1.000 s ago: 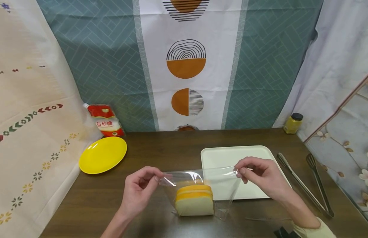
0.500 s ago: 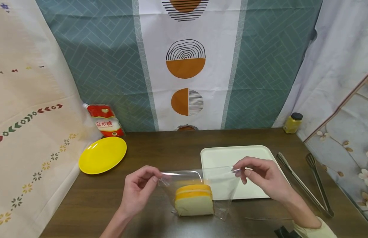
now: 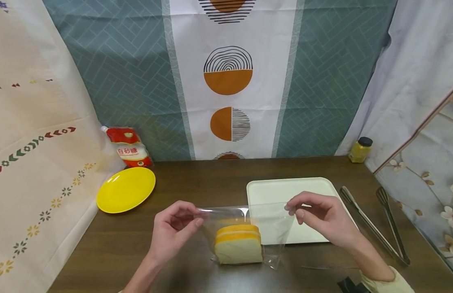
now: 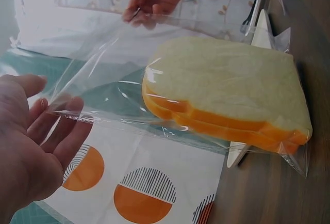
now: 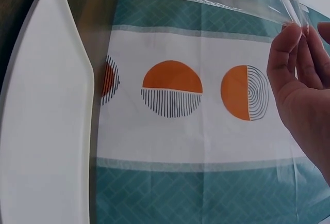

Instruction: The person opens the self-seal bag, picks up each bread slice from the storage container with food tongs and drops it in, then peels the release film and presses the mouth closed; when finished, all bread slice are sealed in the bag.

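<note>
A clear plastic bag (image 3: pixel 272 221) stands upright on the table between both hands, with thick sandwich bread slices (image 3: pixel 238 250) with orange crust low inside it. My left hand (image 3: pixel 171 230) is at the bag's upper left corner; its fingers (image 4: pixel 64 126) touch the film, and the thumb stands apart from them. At the upper right corner, my right hand (image 3: pixel 323 217) touches the film with its fingertips (image 5: pixel 289 33), thumb spread away from the index finger. The bag's top edge stretches across between the two hands. In the left wrist view the bread (image 4: pixel 221 79) shows through the film.
Behind the bag to the right lies a white tray (image 3: pixel 278 188). Metal tongs (image 3: pixel 373 226) rest at the far right. A yellow plate (image 3: pixel 125 190) and a red sugar pouch (image 3: pixel 133 150) are at the left; a yellow jar (image 3: pixel 360 150) stands in the back right corner.
Both thumbs have moved off the bag's top corners, away from the index fingers. The bag and bread stay in nearly the same place.
</note>
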### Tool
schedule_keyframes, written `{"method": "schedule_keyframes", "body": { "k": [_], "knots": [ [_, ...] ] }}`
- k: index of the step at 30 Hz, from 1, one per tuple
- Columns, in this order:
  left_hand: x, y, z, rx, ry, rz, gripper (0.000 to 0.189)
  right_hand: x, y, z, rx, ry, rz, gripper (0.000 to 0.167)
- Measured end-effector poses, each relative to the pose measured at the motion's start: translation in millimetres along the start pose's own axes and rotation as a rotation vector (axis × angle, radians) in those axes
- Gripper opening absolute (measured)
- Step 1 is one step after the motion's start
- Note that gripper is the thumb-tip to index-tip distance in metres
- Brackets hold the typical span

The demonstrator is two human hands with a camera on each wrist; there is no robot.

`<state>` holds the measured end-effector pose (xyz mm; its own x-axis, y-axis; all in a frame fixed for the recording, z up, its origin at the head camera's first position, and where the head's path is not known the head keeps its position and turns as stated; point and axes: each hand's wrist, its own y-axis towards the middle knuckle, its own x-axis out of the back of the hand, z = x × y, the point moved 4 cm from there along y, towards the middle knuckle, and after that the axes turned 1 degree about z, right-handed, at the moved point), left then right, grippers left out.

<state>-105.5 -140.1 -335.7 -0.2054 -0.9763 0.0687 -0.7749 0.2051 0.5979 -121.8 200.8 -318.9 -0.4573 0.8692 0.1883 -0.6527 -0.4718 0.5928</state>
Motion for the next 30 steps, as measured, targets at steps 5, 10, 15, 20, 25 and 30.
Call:
{"method": "schedule_keyframes", "body": {
  "k": [5, 10, 15, 20, 25, 30],
  "knots": [
    [0.1, -0.3, 0.4, 0.038, 0.041, -0.013, 0.024, -0.4, -1.4, 0.9, -0.060, -0.049, -0.046, 0.034],
    [-0.4, -0.1, 0.1, 0.022, 0.039, -0.005, 0.026, -1.1, -2.4, -0.3, -0.154, -0.109, -0.114, 0.026],
    [0.5, -0.8, 1.5, 0.024, 0.053, -0.019, 0.026, -3.3, -2.8, -0.1, -0.195, -0.155, -0.167, 0.023],
    [1.0, -0.4, 2.2, 0.008, 0.060, -0.016, 0.026, -4.8, -3.0, -1.2, -0.179, -0.180, -0.188, 0.024],
    [1.1, 0.0, 1.1, -0.001, 0.057, -0.010, 0.026, -6.4, -2.7, -2.3, -0.091, -0.161, -0.181, 0.030],
    [0.8, -0.7, -3.5, -0.014, 0.136, -0.046, 0.029, -7.2, -2.3, -2.1, -0.003, -0.148, -0.165, 0.036]
  ]
}}
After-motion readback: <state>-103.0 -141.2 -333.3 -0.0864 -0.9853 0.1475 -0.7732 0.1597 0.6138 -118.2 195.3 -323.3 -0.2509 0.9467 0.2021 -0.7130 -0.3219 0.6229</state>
